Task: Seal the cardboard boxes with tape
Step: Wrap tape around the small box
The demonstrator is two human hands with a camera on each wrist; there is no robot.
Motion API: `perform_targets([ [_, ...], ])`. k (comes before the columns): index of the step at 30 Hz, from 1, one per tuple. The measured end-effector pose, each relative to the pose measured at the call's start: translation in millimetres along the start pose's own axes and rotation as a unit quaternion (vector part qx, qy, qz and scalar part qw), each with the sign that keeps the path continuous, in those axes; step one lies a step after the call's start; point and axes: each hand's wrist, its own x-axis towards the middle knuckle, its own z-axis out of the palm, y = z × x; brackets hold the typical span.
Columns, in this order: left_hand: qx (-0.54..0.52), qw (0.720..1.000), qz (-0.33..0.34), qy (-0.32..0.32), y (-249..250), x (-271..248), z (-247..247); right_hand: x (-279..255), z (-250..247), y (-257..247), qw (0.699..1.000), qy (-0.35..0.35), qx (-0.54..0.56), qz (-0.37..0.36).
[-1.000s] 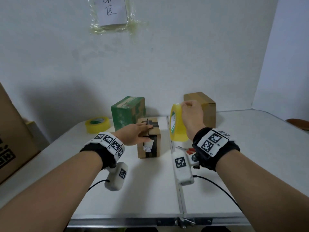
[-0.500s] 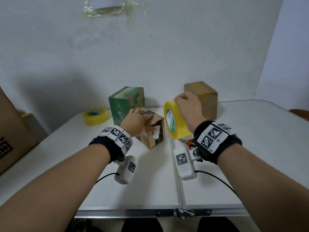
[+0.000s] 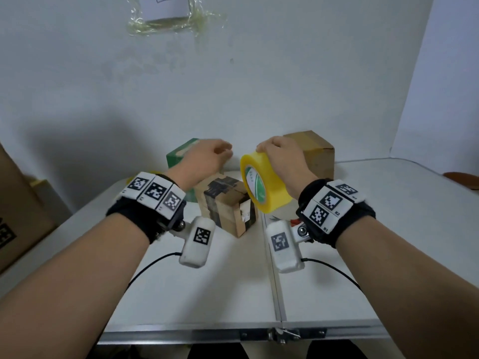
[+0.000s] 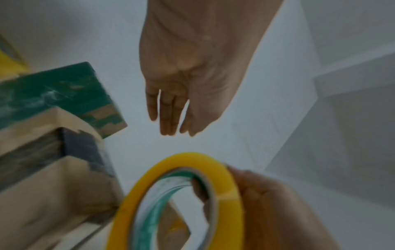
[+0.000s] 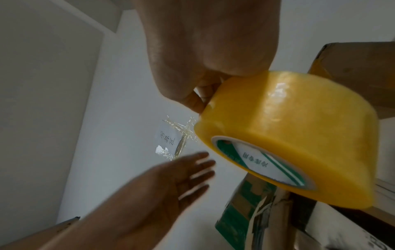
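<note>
White matte wall (image 3: 285,86) behind, a paper sheet under crinkled clear film (image 3: 166,14) taped high on it. White desk (image 3: 207,294), two panels joined by a metal seam. On it: plain brown carton (image 3: 316,154) at the back, green printed box (image 3: 178,156), small kraft box (image 3: 228,206) banded in black tape at centre. Right hand (image 3: 282,159) grips a glossy yellow tape roll (image 3: 267,187) held above the small box. Left hand (image 3: 204,161) is empty, fingers straight, just beside the roll.

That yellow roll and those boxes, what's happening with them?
A person is getting ready to tape up boxes. Their right hand holds a big yellow tape roll up in the air. The left hand is open and reaching toward it, holding nothing. A small brown box sits on the white table just below, not yet being taped.
</note>
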Motion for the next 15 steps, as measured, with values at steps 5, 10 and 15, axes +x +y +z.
perform_targets([
  [5, -0.230, 0.972, 0.014, -0.042, 32.1, -6.7, -3.8, -3.8, 2.4, -3.6, 1.000, -0.005, 0.016, 0.010],
  [10, -0.160, 0.986, 0.039, -0.010, 44.4, -5.2, 3.4, -10.2, -0.4, -8.1, 1.000, -0.002, 0.020, 0.014],
  [15, -0.130, 0.991, 0.026, 0.022, 53.0, -3.2, 2.8, -15.1, -3.1, -11.6, 1.000, 0.004, -0.014, -0.018],
])
